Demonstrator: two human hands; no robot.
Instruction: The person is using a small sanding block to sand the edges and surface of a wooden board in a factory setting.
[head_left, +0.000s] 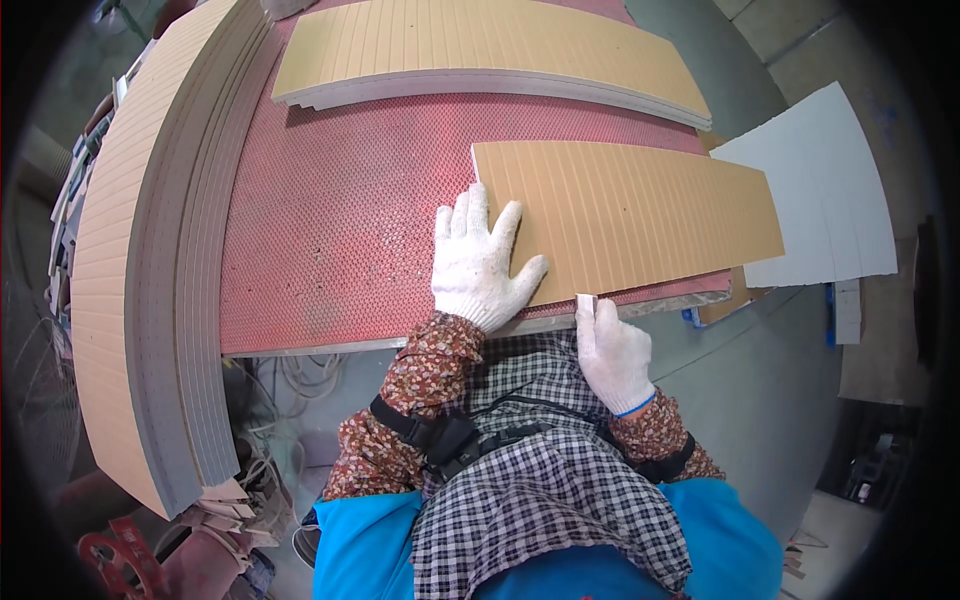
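We see our left hand (478,262), in a white knit glove, spread flat with fingers splayed on the near left end of a tan grooved panel (640,215). The palm presses down on the panel; it grips nothing. The panel lies on the red perforated mat (340,210) that covers the bench (400,343), its long side running to the right and its far right end reaching past the mat's edge.

Our right hand (612,352), also gloved in white, sits at the near edge of the bench, just below the panel's front edge. Its fingers are closed around a small pale block (586,302) whose tip shows above the glove and touches the panel's lower edge. We cannot tell what the block is.

Farther back on the mat lies a stack of similar tan panels (480,50), well apart from the one under our left hand. Along the left edge of the bench stands a tall pile of tan boards with grey edges (150,260). To the right, beyond the panel, white sheets (830,190) lie overlapping, partly under the panel's end.
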